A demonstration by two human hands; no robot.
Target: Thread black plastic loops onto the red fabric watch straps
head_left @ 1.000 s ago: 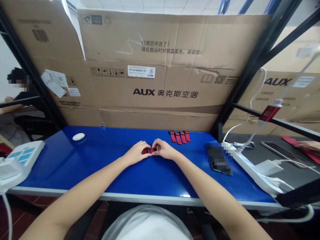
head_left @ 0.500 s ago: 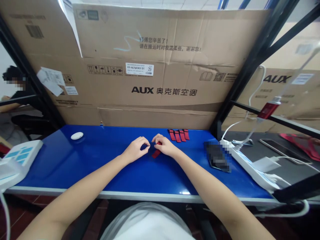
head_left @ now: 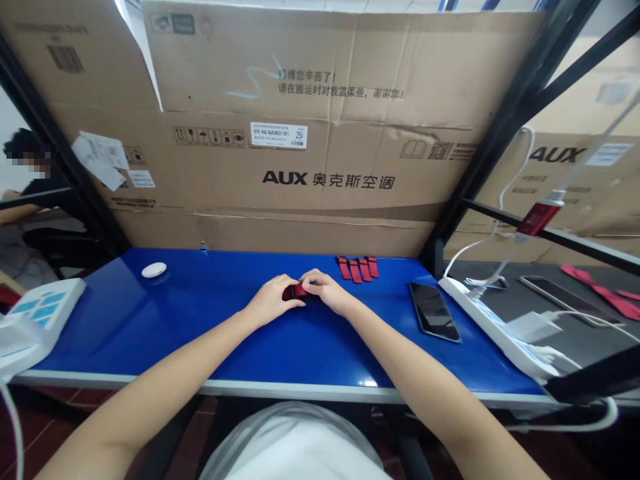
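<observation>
Over the middle of the blue tabletop, a short red strap piece [head_left: 301,290] with a dark part spans the gap between my two hands. My left hand [head_left: 274,300] curls around its left end, thumb below and fingers above. Closed on the other end is my right hand [head_left: 326,291], with thumb and fingertips pinching the red material. The fingers partly cover the strap, so its full shape is hidden. Several similar red straps with black ends [head_left: 358,269] lie in a row behind and to the right of my hands.
A phone [head_left: 434,312] and a white power strip [head_left: 495,327] lie to the right. On the left are a white round object [head_left: 154,270] and a white device with blue panels [head_left: 47,320]. A cardboard sheet [head_left: 320,230] stands behind. Another person [head_left: 37,173] sits far left.
The red strap has moved left and up from beneath my right hand to between both hands. My left hand, empty before, now holds it too.
</observation>
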